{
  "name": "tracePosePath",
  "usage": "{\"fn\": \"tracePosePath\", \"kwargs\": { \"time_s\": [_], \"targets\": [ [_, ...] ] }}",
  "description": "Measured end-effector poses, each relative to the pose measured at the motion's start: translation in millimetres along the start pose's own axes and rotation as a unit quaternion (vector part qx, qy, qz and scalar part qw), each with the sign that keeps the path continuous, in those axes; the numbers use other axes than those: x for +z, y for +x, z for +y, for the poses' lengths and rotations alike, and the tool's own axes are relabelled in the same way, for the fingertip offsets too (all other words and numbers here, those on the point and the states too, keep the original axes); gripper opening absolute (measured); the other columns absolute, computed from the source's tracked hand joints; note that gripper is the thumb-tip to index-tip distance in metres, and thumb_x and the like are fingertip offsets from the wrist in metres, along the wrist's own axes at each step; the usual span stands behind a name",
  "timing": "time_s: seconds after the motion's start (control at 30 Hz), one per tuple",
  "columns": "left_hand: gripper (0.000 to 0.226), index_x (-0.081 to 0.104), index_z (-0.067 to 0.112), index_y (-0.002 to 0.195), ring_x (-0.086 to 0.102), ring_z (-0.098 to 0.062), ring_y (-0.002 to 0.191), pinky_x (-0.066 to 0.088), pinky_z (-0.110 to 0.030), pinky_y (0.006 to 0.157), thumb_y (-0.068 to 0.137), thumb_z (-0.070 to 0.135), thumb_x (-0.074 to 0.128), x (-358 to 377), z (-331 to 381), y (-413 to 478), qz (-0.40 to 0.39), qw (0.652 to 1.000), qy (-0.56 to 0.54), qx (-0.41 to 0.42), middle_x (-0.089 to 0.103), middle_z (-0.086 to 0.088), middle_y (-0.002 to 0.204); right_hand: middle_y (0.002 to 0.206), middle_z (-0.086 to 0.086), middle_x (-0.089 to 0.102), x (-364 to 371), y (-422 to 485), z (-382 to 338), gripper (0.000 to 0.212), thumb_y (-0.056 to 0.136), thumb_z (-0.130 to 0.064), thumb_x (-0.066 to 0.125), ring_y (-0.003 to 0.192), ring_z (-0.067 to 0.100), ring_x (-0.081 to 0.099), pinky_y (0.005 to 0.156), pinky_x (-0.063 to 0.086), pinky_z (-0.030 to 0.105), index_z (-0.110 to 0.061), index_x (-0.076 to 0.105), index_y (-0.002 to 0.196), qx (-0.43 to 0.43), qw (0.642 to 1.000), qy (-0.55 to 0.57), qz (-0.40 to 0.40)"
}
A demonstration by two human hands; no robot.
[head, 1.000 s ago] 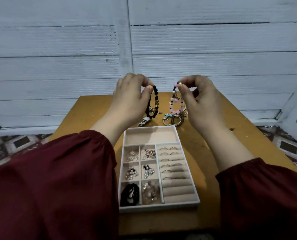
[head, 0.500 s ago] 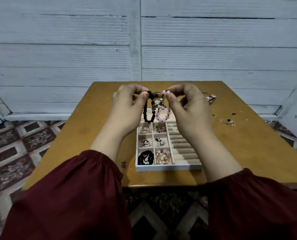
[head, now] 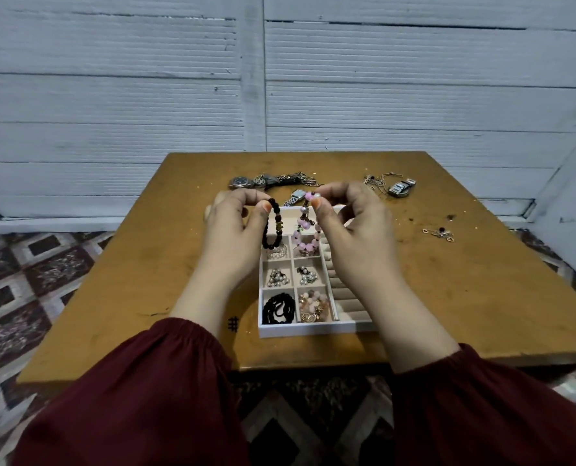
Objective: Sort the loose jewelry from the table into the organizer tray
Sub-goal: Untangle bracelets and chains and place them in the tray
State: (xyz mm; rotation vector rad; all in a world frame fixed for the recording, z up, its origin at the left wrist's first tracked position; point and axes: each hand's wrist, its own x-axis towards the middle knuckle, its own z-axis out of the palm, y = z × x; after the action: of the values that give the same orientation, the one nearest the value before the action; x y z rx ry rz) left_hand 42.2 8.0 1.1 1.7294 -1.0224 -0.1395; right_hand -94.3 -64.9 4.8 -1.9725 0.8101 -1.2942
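Head view: above the organizer tray [head: 313, 329], left hand [head: 236, 237] pinches a black bracelet [head: 273, 227], right hand [head: 353, 230] a pink bracelet [head: 305, 230], likely choosing compartments.

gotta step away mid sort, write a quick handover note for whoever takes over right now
Left hand: pinch grip on a black bead bracelet, hanging above the organizer tray.
Right hand: pinch grip on a pink bead bracelet, also above the tray.
Done: six small left compartments hold earrings and beads; most of the ring rolls are hidden by the right hand.
Left: place both bracelets, then the wristwatch and chain pile at the far edge, the metal pieces far right, and the small chain on the right of the table.
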Motion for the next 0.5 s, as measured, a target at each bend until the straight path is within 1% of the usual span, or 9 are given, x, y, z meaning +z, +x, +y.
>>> {"fn": "tracePosePath", "kwargs": {
  "time_s": [0.07,0.17,0.3,0.4,0.5],
  "targets": [
    [0.022,0.053,0.041,0.084,0.052,-0.025,0.108,0.044,-0.043,0.095,0.094,0.022,0.055,1.5,-2.0,1.0,0.0,1.0,0.0,-0.001,0.057,0.002,0.11,0.092,-0.008,0.062,-0.4,-0.1,1.0,0.004,0.091,-0.026,0.061,0.074,0.004,0.056,0.066,0.048,0.023,-0.027,0.064,0.094,0.007,1.0,-0.003,-0.005],
    [0.019,0.055,0.039,0.084,0.052,-0.026,0.108,0.045,-0.043,0.094,0.094,0.022,0.055,3.6,-3.7,3.0,-0.002,1.0,0.0,-0.005,0.057,0.001,0.109,0.092,-0.007,0.062,-1.5,0.2,2.1,0.003,0.091,-0.026,0.061,0.074,0.005,0.056,0.065,0.047,0.023,-0.027,0.063,0.093,0.002,1.0,-0.008,-0.004],
    [0.02,0.056,0.039,0.083,0.052,-0.024,0.108,0.044,-0.045,0.096,0.093,0.023,0.056,5.5,-3.7,2.2,-0.012,1.0,-0.003,-0.019,0.057,0.001,0.11,0.091,-0.009,0.06,-3.3,1.5,4.3,0.005,0.091,-0.024,0.06,0.073,0.001,0.055,0.065,0.047,0.02,-0.029,0.061,0.091,0.001,1.0,-0.002,0.002],
    [0.013,0.061,0.033,0.088,0.055,-0.02,0.099,0.046,-0.039,0.092,0.092,0.021,0.058,6.5,-6.8,1.8,-0.018,1.0,0.002,-0.015,0.057,0.0,0.107,0.092,-0.006,0.061,-4.0,2.3,5.3,0.006,0.091,-0.023,0.061,0.072,0.0,0.054,0.064,0.047,0.02,-0.029,0.061,0.091,0.004,1.0,0.003,0.002],
    [0.01,0.064,0.027,0.092,0.054,-0.012,0.088,0.046,-0.029,0.082,0.092,0.019,0.059,8.0,-8.7,1.7,-0.026,1.0,0.011,-0.013,0.059,-0.003,0.104,0.092,-0.006,0.062,-4.6,2.4,6.4,0.004,0.091,-0.025,0.061,0.071,-0.001,0.053,0.063,0.045,0.018,-0.029,0.062,0.091,0.002,1.0,0.004,0.008]
  ]
}}
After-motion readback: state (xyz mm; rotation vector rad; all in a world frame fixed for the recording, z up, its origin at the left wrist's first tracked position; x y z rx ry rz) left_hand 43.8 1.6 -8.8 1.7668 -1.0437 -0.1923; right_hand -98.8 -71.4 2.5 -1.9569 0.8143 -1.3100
